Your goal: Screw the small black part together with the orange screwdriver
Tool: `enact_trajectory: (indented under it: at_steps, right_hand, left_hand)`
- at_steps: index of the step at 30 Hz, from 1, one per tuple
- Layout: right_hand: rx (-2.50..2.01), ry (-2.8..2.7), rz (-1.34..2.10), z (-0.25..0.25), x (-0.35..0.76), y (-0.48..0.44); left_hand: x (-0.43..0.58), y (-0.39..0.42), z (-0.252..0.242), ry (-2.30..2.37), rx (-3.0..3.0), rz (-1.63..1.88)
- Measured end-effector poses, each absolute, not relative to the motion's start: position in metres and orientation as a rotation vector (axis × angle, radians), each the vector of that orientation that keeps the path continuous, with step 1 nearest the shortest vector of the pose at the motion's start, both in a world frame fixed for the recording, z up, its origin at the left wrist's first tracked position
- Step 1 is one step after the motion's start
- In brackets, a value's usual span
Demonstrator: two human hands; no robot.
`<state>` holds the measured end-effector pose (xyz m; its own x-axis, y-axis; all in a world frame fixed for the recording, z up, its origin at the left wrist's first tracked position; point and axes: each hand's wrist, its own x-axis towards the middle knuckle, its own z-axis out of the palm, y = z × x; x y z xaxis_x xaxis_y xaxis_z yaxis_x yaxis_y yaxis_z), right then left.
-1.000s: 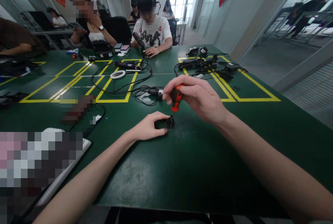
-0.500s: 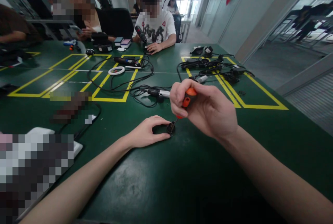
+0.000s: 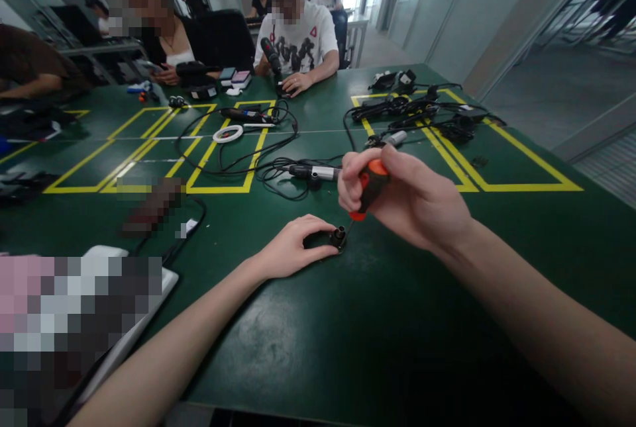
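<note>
Your left hand (image 3: 288,251) lies low over the green tabletop (image 3: 278,354), its thumb on the near side and its forefinger on the far side of a small black part (image 3: 338,237), pinching it. The part sits on the tabletop, upright, its round open end facing up. Your right hand (image 3: 427,205) is wrapped around the orange and black handle of a screwdriver (image 3: 368,192), tilted so that its thin shaft slants down and left to the right side of the part; you cannot tell from here whether the tip touches it. Just beyond the screwdriver lies a black and silver rod (image 3: 318,173), with looped cable to its left. Farther left is a white ring (image 3: 228,134), beside yellow tape lines (image 3: 218,190). On the far right, a tangle of black cables (image 3: 397,109) spreads across more tape. At the far edge, a co-worker's hand (image 3: 297,85) rests on the tabletop.
</note>
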<state>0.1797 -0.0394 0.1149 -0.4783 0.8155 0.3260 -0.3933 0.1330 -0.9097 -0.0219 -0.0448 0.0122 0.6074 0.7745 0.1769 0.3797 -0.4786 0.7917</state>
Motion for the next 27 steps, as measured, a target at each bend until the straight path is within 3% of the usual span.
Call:
enact_trajectory:
  at_steps: [27]
  right_hand:
    - [-0.395, -1.433, 1.645, 0.115, 0.1717, -0.0453]
  left_hand:
    - [-0.0224, -0.0438, 0.013, 0.895, 2.066, 0.667]
